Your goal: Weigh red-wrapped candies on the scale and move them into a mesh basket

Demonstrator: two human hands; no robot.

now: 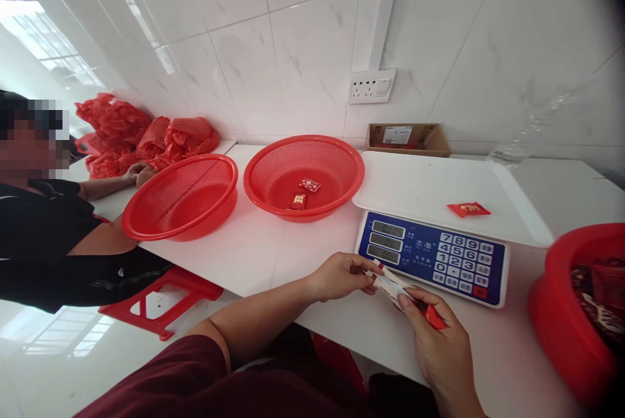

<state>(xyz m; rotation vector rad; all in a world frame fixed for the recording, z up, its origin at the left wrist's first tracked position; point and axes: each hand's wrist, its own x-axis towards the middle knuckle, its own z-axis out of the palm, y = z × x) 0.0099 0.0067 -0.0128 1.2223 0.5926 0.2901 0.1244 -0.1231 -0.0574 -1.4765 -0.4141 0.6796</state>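
Observation:
In front of the scale (415, 260), my left hand (339, 277) pinches one end of a white packet with red ends (390, 286). The other end of that packet lies in the fingers of my right hand (439, 333). A small red wrapped packet (433, 318) also shows in my right hand, partly hidden by the fingers. On the scale's white tray (415, 177) rests a single red wrapped packet (469, 209) with gold print. The scale's blue panel carries number keys and three displays.
Two red mesh baskets stand left of the scale; the nearer-to-scale basket (258, 200) holds two small packets (299, 200), the other basket (200, 232) leans. At right is a red basin (551, 301) of packets. A cardboard box (437, 139), red bags (190, 135) and a seated person (43, 242) are around.

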